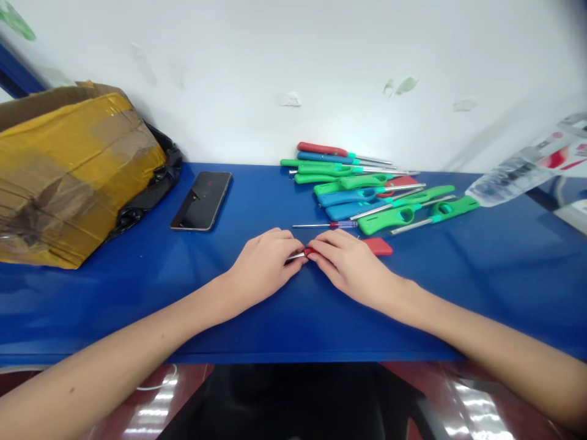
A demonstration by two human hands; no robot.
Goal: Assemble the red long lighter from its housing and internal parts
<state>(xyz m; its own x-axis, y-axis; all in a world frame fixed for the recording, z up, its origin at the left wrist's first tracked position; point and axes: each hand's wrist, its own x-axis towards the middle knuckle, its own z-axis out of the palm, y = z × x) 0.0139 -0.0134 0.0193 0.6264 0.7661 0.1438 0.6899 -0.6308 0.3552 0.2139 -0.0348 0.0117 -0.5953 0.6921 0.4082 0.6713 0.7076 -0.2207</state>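
Note:
A red long-nosed gas lighter (380, 247) lies crosswise between my hands, low over the blue table, much of it hidden by my fingers. Its metal tube is pinched in my left hand (263, 269). My right hand (355, 269) closes round the red body near the tube's base, and the handle end sticks out past the knuckles. The fingertips of both hands nearly meet at the joint. Just beyond them lies a small screwdriver (343, 225) with a clear purple and red handle, its shaft pointing left.
Several green, blue and red long-nosed lighters (385, 218) are heaped behind my right hand. A black phone (202, 201) lies back left. At far left stands a taped cardboard box (77, 177) with a black plastic bag (153, 183). A clear printed bag (513, 174) is at right, before a white wall.

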